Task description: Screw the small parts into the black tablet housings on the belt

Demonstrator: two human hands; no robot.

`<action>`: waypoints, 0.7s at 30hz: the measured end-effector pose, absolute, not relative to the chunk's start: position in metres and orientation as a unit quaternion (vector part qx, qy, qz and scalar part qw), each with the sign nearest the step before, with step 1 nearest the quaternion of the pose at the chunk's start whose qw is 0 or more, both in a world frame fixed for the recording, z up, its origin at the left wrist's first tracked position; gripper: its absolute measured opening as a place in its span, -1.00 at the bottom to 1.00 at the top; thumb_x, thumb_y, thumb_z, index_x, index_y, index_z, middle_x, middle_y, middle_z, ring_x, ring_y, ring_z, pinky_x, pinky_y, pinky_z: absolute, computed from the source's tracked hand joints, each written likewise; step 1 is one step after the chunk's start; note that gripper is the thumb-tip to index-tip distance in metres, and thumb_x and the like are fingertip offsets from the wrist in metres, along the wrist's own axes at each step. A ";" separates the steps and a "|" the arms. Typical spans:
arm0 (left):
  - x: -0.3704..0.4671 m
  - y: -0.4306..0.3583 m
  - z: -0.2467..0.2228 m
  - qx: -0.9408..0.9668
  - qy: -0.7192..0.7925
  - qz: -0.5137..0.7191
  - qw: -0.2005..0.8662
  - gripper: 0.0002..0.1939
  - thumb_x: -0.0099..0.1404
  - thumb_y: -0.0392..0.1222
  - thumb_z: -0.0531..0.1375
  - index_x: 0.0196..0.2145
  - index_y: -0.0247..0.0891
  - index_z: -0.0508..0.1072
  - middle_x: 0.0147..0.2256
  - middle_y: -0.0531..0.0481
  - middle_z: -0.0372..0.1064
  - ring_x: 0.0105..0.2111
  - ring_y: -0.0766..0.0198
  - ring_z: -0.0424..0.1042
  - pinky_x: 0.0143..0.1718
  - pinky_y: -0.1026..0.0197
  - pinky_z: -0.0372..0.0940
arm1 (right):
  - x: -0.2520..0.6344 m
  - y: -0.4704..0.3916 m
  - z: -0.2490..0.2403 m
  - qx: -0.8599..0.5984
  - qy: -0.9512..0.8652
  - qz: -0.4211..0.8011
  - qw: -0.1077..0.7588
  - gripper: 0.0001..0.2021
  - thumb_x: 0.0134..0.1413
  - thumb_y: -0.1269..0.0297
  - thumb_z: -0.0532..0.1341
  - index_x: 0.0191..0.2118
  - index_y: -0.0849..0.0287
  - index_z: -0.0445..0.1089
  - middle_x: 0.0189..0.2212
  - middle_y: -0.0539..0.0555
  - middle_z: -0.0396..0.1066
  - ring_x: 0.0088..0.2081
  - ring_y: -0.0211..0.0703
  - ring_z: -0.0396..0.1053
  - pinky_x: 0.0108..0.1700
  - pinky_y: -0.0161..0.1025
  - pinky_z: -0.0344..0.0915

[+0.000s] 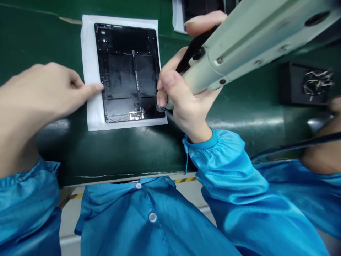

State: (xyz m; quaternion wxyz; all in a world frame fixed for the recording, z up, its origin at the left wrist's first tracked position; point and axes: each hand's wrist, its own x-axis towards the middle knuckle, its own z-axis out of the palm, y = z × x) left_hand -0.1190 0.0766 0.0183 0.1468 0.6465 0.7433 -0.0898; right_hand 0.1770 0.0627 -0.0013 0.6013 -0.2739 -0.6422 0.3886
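A black tablet housing (122, 76) with its inside showing lies on a white foam sheet (92, 71). Wires and a small circuit board (136, 115) sit along its near edge. My left hand (53, 90) has its thumb and forefinger together at the housing's left edge; whether they grip anything between them is hidden. On the right, my right hand (189, 96) is wrapped round a long pale power screwdriver (226, 53) with a black lever. The tool's tip end is at the housing's lower right corner, partly covered by the fingers.
A green work surface (101, 149) has a striped front edge. Another dark panel (202, 5) on white foam lies at the top. At the right stand a black box (290, 83) with a tangle of small pieces (317, 82) and a co-worker's arm (323, 153) beside a dark cable.
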 end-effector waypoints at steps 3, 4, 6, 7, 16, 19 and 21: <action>-0.098 0.077 0.026 0.623 0.744 -0.134 0.201 0.00 -0.02 0.80 0.33 -0.23 -0.30 0.71 -0.37 0.05 0.51 -0.25 -0.09 0.66 -0.08 -0.17 0.52 | 0.177 0.060 -0.002 -0.296 -0.630 0.396 0.599 -0.60 0.45 0.14 0.39 0.23 -0.17 0.25 -0.16 -0.11 0.49 -0.53 -0.45 0.32 -0.49 -0.38 0.34; -0.092 0.077 0.029 0.627 0.740 -0.130 0.205 -0.11 -0.03 0.69 0.44 -0.26 -0.28 0.71 -0.42 0.04 0.51 -0.34 -0.05 0.63 -0.13 -0.10 0.50 | 0.177 0.060 -0.003 -0.309 -0.627 0.388 0.600 -0.58 0.45 0.09 0.38 0.25 -0.18 0.22 -0.10 -0.09 0.50 -0.52 -0.42 0.34 -0.48 -0.35 0.37; -0.085 0.076 0.033 0.635 0.729 -0.116 0.225 -0.36 0.07 0.47 0.51 -0.32 -0.22 0.70 -0.46 0.04 0.53 -0.46 0.05 0.55 -0.27 0.06 0.40 | 0.177 0.060 -0.004 -0.321 -0.613 0.369 0.621 -0.56 0.46 0.01 0.35 0.27 -0.20 0.19 -0.06 -0.05 0.49 -0.52 -0.37 0.35 -0.48 -0.30 0.39; -0.085 0.076 0.033 0.637 0.723 -0.107 0.245 -0.45 0.13 0.39 0.50 -0.34 -0.19 0.69 -0.46 0.04 0.54 -0.49 0.09 0.52 -0.34 0.11 0.33 | 0.177 0.061 -0.005 -0.316 -0.603 0.362 0.637 -0.57 0.46 0.02 0.34 0.27 -0.21 0.19 -0.06 -0.05 0.49 -0.53 -0.36 0.33 -0.49 -0.29 0.39; -0.110 0.091 0.034 0.554 0.780 0.197 0.213 -0.84 0.15 -0.05 0.33 -0.37 -0.18 0.58 -0.48 0.11 0.44 -0.45 0.25 0.37 -0.42 0.28 0.13 | 0.184 0.067 -0.003 -0.293 -0.556 0.378 0.680 -0.53 0.41 -0.04 0.39 0.23 -0.07 0.25 -0.18 -0.03 0.51 -0.56 -0.36 0.30 -0.52 -0.28 0.41; -0.109 0.103 0.034 0.391 0.790 0.381 0.279 -0.72 -0.02 -0.18 0.43 -0.29 -0.20 0.56 -0.50 0.15 0.36 -0.53 0.28 0.30 -0.53 0.32 0.18 | 0.182 0.068 -0.005 -0.270 -0.544 0.433 0.666 -0.53 0.38 0.00 0.42 0.21 0.01 0.28 -0.23 -0.04 0.49 -0.53 -0.39 0.31 -0.49 -0.31 0.41; -0.107 0.114 0.034 0.332 0.767 0.454 0.310 -0.64 -0.05 -0.27 0.45 -0.24 -0.22 0.55 -0.49 0.16 0.36 -0.55 0.29 0.32 -0.58 0.33 0.23 | 0.181 0.069 -0.006 -0.260 -0.541 0.448 0.663 -0.53 0.36 0.02 0.43 0.20 0.04 0.30 -0.23 -0.05 0.50 -0.49 -0.38 0.33 -0.44 -0.31 0.43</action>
